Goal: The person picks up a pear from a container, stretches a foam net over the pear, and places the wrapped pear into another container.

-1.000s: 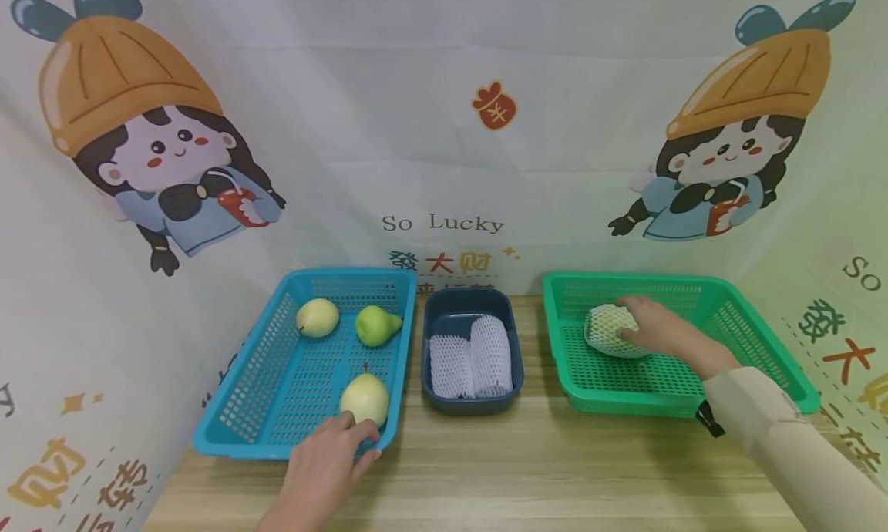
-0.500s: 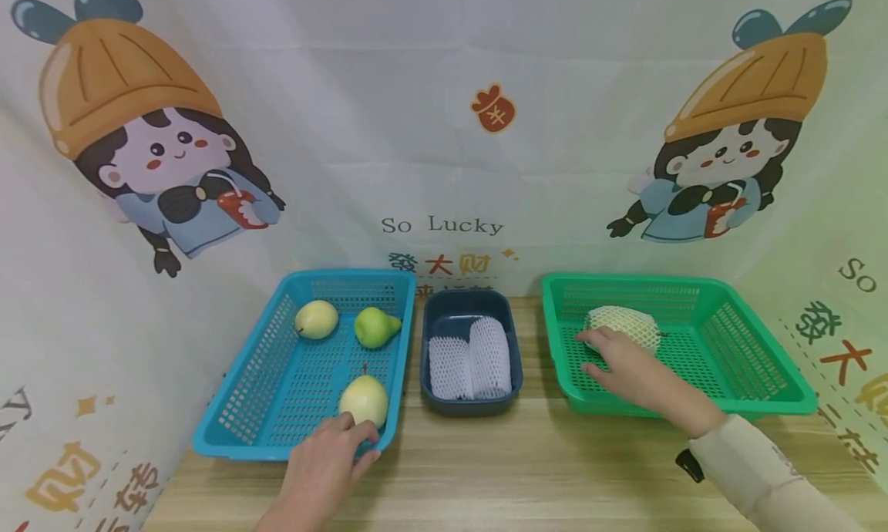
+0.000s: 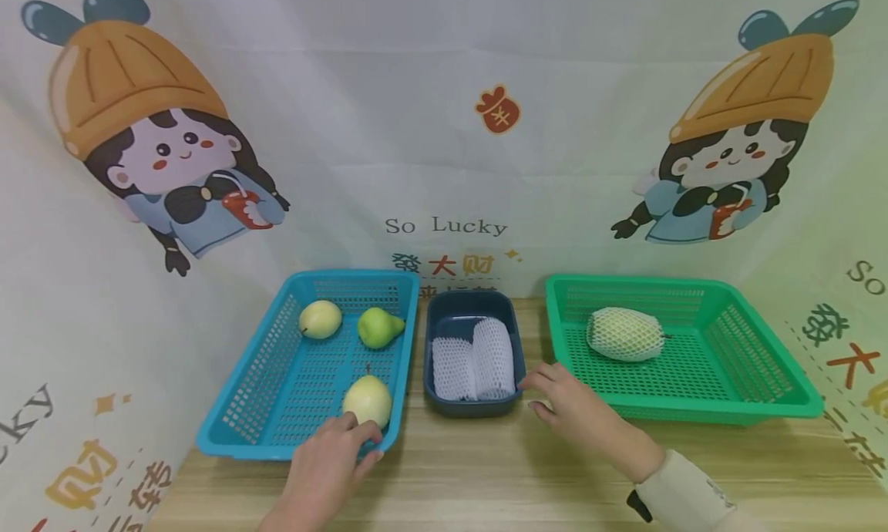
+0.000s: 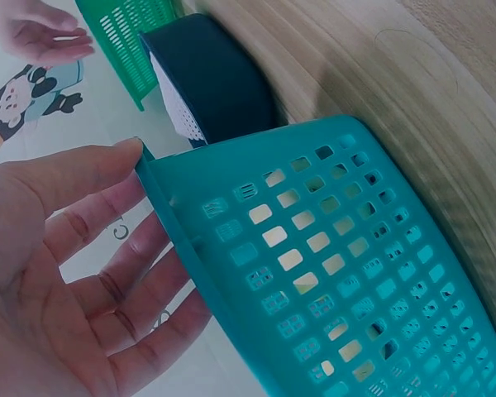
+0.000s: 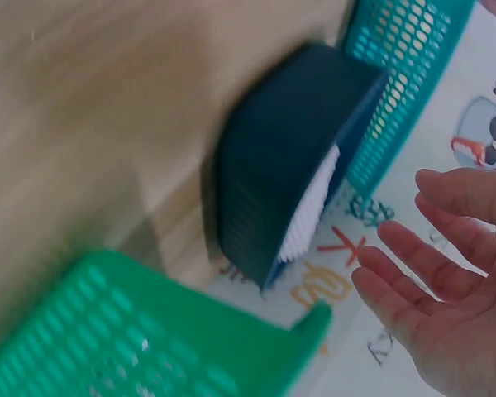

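My left hand (image 3: 329,459) is at the front right corner of the blue basket (image 3: 236,449), its thumb outside the rim and fingers over the inner side. Close beyond those fingers lies a pale yellow pear (image 3: 368,401). Another yellow pear (image 3: 321,319) and a green pear (image 3: 379,328) lie farther back in the basket. My right hand (image 3: 565,401), holding nothing, hovers with spread fingers by the right side of a dark blue box (image 3: 472,409). White foam net sleeves (image 3: 492,358) lie inside that box. In the green basket (image 3: 694,410), a pear in a foam net (image 3: 626,335) rests on its side.
The baskets and box stand side by side on a wooden tabletop (image 3: 458,470). Behind and beside them hangs a printed cloth (image 3: 444,162). The green basket's near rim lies just beyond my right forearm.
My right hand has let go of the net-wrapped pear, come out of the green basket and moved left to the dark box. My left hand has stayed put.
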Action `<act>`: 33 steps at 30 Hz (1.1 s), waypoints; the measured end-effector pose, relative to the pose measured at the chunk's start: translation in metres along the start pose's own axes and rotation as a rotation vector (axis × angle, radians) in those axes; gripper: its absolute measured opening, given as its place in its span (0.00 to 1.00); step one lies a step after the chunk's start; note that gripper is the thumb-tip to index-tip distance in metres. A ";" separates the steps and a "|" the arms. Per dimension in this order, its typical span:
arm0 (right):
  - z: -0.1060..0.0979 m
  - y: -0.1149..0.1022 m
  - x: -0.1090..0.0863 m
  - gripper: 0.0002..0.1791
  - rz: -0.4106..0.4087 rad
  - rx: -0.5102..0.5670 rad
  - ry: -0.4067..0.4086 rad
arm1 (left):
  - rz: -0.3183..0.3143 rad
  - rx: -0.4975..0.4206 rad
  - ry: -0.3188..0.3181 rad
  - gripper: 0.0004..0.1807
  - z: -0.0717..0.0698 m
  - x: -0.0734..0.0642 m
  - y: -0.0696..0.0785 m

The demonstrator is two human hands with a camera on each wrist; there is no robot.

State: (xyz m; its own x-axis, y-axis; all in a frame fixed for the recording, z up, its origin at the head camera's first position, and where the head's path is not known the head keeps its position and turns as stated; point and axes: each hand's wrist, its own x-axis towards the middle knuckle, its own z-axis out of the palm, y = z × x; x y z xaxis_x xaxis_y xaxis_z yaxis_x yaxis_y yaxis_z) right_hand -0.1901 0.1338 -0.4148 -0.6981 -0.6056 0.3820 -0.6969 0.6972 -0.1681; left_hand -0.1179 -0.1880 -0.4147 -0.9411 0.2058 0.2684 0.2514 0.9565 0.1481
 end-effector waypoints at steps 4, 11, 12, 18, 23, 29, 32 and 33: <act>0.018 -0.004 0.002 0.13 -0.031 0.022 0.038 | -0.006 -0.005 -0.006 0.09 0.000 0.000 0.000; 0.047 -0.003 0.008 0.11 -0.049 -0.021 0.092 | -0.007 -0.028 -0.024 0.09 -0.001 0.001 -0.001; 0.049 -0.003 0.009 0.11 -0.036 -0.027 0.083 | -0.009 -0.031 -0.028 0.09 -0.001 0.001 -0.001; 0.058 -0.004 0.015 0.09 0.007 -0.056 0.060 | -0.023 -0.051 -0.045 0.09 -0.004 0.003 0.000; 0.060 -0.004 0.018 0.08 0.009 -0.063 0.063 | -0.055 -0.116 -0.082 0.10 -0.007 0.006 -0.002; 0.059 -0.005 0.022 0.08 0.008 -0.100 0.048 | -0.114 -0.193 -0.131 0.07 -0.012 0.017 -0.007; 0.059 -0.006 0.025 0.07 0.008 -0.137 0.030 | -0.133 -0.200 -0.148 0.06 -0.017 0.024 -0.011; 0.059 -0.006 0.026 0.07 0.006 -0.150 0.024 | -0.134 -0.197 -0.152 0.06 -0.019 0.027 -0.012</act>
State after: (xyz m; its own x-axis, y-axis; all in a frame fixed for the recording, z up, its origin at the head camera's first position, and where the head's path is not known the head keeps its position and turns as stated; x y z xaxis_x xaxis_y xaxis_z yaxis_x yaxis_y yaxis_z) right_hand -0.2134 0.0913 -0.4573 -0.6971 -0.5927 0.4035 -0.6587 0.7517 -0.0338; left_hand -0.1418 -0.1980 -0.3917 -0.9883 0.1230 0.0904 0.1475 0.9218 0.3586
